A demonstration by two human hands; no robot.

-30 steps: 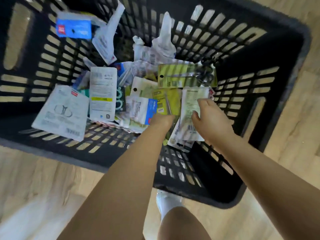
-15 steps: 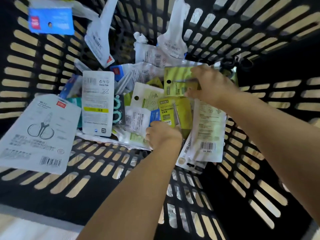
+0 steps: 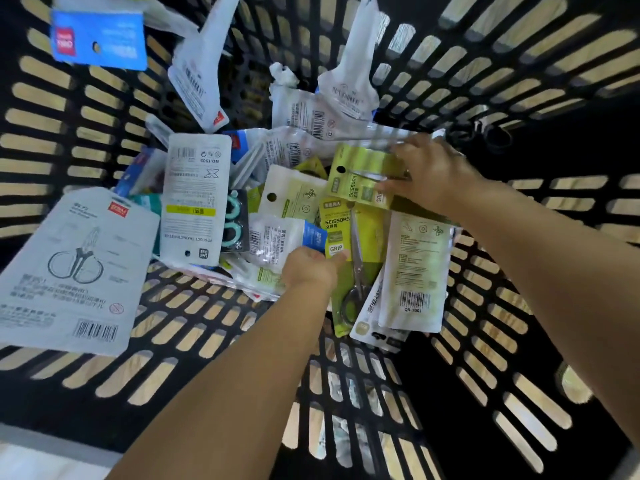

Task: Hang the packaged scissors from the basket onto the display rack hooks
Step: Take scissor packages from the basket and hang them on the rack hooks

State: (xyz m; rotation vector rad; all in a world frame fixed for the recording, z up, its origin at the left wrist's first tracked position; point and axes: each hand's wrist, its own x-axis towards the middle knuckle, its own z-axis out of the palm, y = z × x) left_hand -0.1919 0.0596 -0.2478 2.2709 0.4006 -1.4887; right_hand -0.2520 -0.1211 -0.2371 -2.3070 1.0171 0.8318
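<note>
Packaged scissors (image 3: 356, 268) on a green card marked SCISSORS and GRIP lie flat on the heap in the black slatted basket (image 3: 519, 84), just right of the picture's middle. The left hand (image 3: 311, 268) sits at the card's 9 o'clock edge, fingers curled, thumb pressed on the GRIP label; whether the fingers reach under the card I cannot tell. At 1 o'clock from that card a second green scissors pack (image 3: 363, 178) lies tilted, its hang hole toward 10 o'clock. The right hand (image 3: 433, 174) covers this pack's right end, fingers bent over its top edge and thumb against its lower edge, pinching it. A pale barcode pack (image 3: 415, 268) touches the first card at its 3 o'clock side, directly below the right wrist. At 9 o'clock from the left hand stands a white pack printed NO.1505 (image 3: 197, 199), and farther toward 8 o'clock a large white card with a scissors drawing (image 3: 69, 271) leans on the basket wall. A blue card (image 3: 100, 36) hangs at 11 o'clock, high on the wall.
</note>
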